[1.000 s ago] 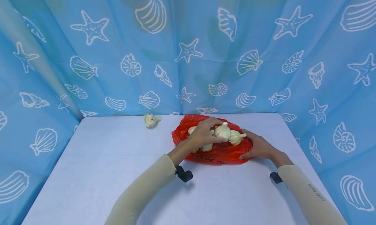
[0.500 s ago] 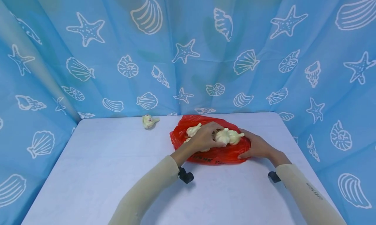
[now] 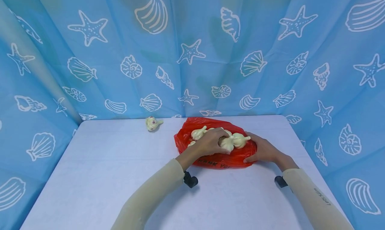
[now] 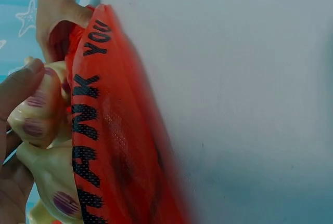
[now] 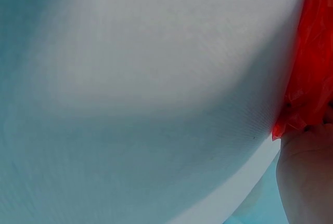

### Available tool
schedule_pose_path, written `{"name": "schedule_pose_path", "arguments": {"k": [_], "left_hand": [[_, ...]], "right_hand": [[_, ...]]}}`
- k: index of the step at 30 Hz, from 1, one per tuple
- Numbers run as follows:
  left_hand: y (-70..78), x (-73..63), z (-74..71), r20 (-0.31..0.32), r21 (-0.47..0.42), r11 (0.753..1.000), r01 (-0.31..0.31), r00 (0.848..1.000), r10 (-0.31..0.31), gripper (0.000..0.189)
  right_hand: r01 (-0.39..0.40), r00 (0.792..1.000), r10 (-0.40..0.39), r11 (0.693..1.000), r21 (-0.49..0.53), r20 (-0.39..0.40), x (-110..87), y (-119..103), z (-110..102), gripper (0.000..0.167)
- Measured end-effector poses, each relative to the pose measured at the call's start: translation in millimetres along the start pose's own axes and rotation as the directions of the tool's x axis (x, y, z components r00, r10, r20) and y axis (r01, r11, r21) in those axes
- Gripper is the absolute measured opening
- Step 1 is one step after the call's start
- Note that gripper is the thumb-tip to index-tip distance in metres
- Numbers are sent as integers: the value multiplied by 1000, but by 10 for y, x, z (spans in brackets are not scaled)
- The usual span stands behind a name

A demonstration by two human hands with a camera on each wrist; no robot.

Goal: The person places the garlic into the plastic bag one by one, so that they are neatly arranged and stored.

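A red plastic bag (image 3: 183,138) printed with "THANK YOU" lies open on the table, holding several garlic bulbs with purple patches. My left hand (image 3: 210,141) reaches in over it and grips a garlic bulb (image 3: 227,144), thumb on the near side. In the left wrist view, the thumb presses this garlic bulb (image 4: 37,112), and another garlic bulb (image 4: 54,177) sits right beside it. At the bag's right end, my right hand (image 3: 266,150) holds the edge, thumb in front. One garlic bulb (image 3: 240,140) rests near its fingertips, and another garlic bulb (image 3: 198,133) lies at the left.
A single garlic bulb (image 3: 153,123) lies outside the bag, near the back edge of the white-covered table (image 3: 120,163). A blue curtain (image 3: 192,79) with shell and starfish prints hangs behind and along both sides.
My left hand has brought the gripped garlic bulb slightly lower and nearer in the bag, uncovering bulbs behind it. My right hand keeps its hold on the bag's end.
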State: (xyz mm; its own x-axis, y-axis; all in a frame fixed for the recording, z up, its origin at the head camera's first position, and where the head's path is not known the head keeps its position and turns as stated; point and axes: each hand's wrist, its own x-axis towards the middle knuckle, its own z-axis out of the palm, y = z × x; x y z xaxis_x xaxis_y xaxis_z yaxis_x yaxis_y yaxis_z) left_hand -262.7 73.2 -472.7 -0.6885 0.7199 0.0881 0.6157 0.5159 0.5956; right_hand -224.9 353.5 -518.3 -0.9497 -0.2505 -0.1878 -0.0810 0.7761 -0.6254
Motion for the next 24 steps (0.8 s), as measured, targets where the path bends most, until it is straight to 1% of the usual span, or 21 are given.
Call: {"name": "schedule_pose_path", "arguments": {"k": [5, 8, 14, 21, 24], "left_hand": [[-9, 13, -4, 43, 50, 999, 3, 999, -5, 62], [-14, 18, -3, 51, 59, 998, 15, 999, -18, 63], [-45, 37, 13, 63, 76, 996, 50, 997, -55, 63], [-38, 29, 5, 67, 67, 997, 39, 997, -43, 62], [-28, 27, -1, 69, 68, 997, 37, 997, -42, 64]], "right_hand": [[-10, 1000, 10, 1000, -18, 9, 2, -5, 1, 131], [-19, 1000, 19, 1000, -23, 14, 4, -5, 3, 133], [-9, 1000, 9, 1000, -22, 4, -7, -9, 5, 133], [-20, 1000, 20, 1000, -13, 4, 0, -7, 8, 133], [-11, 1000, 11, 1000, -12, 8, 4, -7, 7, 132]]}}
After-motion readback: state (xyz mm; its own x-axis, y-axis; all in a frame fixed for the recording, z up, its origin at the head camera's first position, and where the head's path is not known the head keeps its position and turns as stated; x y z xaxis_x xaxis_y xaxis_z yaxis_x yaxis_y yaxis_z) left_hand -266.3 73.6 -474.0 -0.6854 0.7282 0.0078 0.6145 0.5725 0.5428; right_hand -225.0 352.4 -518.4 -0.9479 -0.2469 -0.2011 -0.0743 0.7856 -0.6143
